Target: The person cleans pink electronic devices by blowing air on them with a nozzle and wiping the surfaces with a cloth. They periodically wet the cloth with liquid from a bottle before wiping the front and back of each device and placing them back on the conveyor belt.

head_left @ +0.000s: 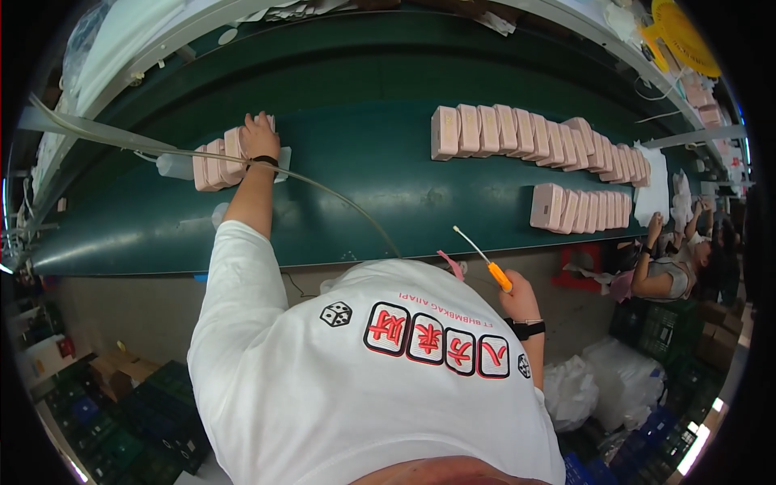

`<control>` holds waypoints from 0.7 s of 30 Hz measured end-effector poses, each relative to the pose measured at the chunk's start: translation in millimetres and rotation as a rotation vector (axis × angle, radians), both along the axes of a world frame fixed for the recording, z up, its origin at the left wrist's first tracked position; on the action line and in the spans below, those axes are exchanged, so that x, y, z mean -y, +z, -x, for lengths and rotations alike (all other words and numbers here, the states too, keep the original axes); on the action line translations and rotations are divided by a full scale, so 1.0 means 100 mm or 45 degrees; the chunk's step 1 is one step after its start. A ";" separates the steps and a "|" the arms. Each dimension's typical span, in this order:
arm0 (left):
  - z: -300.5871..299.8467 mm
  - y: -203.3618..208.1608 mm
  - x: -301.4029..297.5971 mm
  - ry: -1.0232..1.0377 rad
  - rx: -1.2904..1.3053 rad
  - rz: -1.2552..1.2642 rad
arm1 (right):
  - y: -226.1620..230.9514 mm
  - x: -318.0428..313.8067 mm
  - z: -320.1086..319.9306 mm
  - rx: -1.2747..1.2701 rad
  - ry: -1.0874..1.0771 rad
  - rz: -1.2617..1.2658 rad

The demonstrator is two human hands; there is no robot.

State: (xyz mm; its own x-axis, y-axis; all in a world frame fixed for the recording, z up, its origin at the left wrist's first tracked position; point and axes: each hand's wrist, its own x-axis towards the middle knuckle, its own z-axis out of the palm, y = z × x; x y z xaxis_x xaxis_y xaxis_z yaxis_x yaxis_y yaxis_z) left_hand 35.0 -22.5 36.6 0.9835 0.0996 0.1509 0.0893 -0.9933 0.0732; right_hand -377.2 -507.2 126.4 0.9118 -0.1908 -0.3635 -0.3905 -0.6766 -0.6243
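Note:
My left hand reaches to the far left of the green work surface. Its fingers curl over the end piece of a short row of pale pink, box-shaped cases; the palm hides most of that piece. Beside my body at the right, my right hand is closed round the orange handle of a screwdriver. Its thin shaft points up and to the left, with a pale tip over the front edge of the surface.
On the right stand two longer rows of pink cases, one far and one near. A thin hose hangs across the view near my left arm. Another person sits at the right end. Plastic bags lie below right.

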 end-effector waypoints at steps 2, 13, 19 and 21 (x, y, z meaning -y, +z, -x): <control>-0.04 0.03 -0.08 0.008 -0.046 0.165 | -0.03 -0.01 -0.01 0.010 0.022 0.012; 1.51 0.27 0.39 -0.236 0.064 0.660 | 0.04 0.38 -0.22 0.153 0.089 0.067; 2.21 0.31 0.78 -0.292 0.165 0.731 | 0.22 0.70 -0.54 0.265 0.420 0.184; 2.36 0.31 0.91 -0.300 0.225 0.678 | 0.21 0.77 -0.59 0.269 0.496 0.174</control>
